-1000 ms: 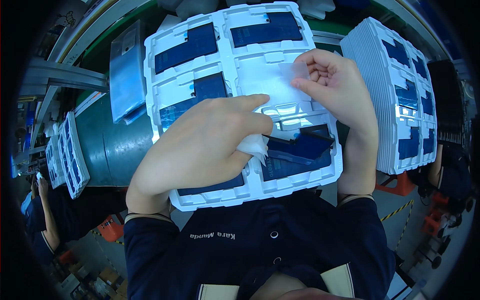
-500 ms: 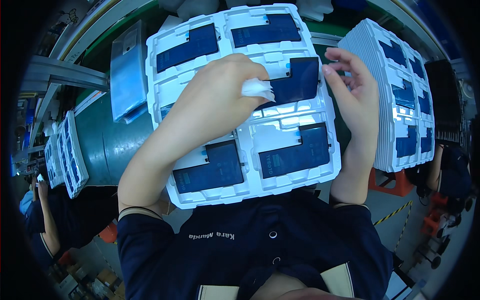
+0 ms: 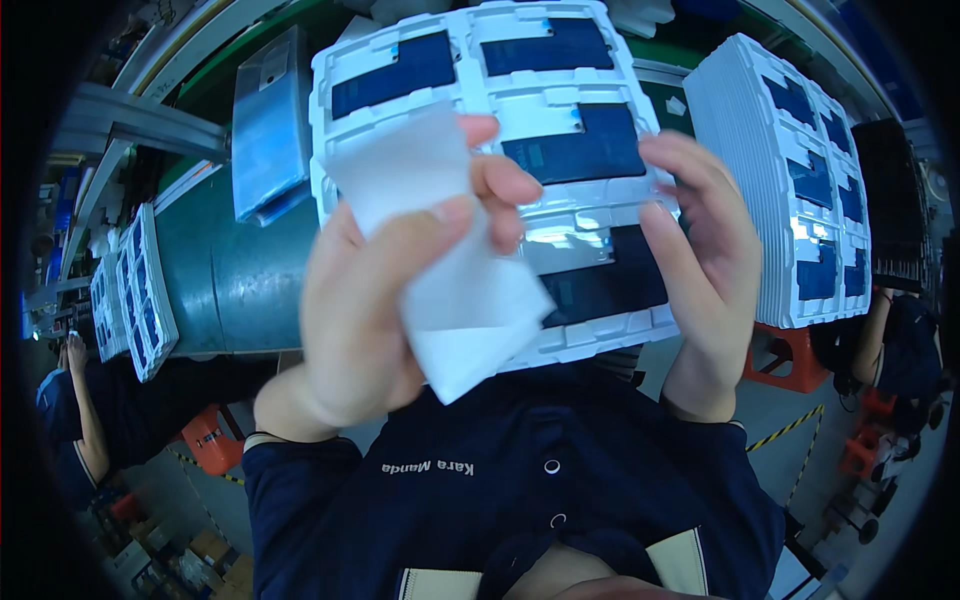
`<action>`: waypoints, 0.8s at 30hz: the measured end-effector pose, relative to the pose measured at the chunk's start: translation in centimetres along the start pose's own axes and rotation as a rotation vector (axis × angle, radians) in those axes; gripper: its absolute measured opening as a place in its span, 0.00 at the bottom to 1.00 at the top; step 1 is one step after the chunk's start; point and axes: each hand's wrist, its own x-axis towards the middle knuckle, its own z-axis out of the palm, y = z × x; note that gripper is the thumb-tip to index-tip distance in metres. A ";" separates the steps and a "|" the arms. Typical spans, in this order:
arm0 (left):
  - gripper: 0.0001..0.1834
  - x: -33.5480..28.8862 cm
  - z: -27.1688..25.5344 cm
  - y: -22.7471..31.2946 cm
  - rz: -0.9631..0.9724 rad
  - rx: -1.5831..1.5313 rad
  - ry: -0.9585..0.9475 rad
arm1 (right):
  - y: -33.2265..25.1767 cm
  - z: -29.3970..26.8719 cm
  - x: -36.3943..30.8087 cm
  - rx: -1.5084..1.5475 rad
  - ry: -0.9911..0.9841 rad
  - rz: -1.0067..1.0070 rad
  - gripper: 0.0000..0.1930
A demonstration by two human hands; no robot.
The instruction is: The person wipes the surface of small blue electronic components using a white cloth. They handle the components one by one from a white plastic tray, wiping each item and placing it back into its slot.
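My left hand (image 3: 350, 315) is closed around a folded white wipe (image 3: 440, 290), held up over the near left part of a white plastic tray (image 3: 322, 135). Dark L-shaped phone batteries lie in the tray's compartments, among them a far left one (image 3: 395, 78), a far right one (image 3: 548, 48), a middle right one (image 3: 590, 150) and a near right one (image 3: 612, 280). The wipe and left hand hide the tray's left middle and near left compartments. Beside the tray's right edge, my right hand (image 3: 712, 240) is open, thumb and fingers apart, holding nothing.
A tall stack of white trays (image 3: 735, 240) with batteries on top stands at the right. Clear plastic sleeves (image 3: 270, 130) lie left of the tray on the green table (image 3: 240, 275). More trays (image 3: 150, 310) stand far left. Orange stools (image 3: 790, 365) and co-workers (image 3: 905, 340) are beyond.
My left hand has drawn back from the middle right battery and turned over, bringing the wipe nearer and showing more of it. My right hand has come slightly lower. The tray has shifted slightly in view.
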 end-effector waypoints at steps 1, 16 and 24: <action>0.25 -0.9 0.7 -0.8 0.022 0.073 0.077 | -1.3 0.5 -1.1 0.327 -0.034 0.114 0.22; 0.10 -1.7 0.2 -7.3 0.374 0.253 0.012 | -3.0 4.5 -4.9 0.761 0.027 0.301 0.23; 0.13 -2.1 0.1 -6.7 0.300 0.061 0.093 | -2.2 2.8 -5.4 0.727 0.049 0.242 0.15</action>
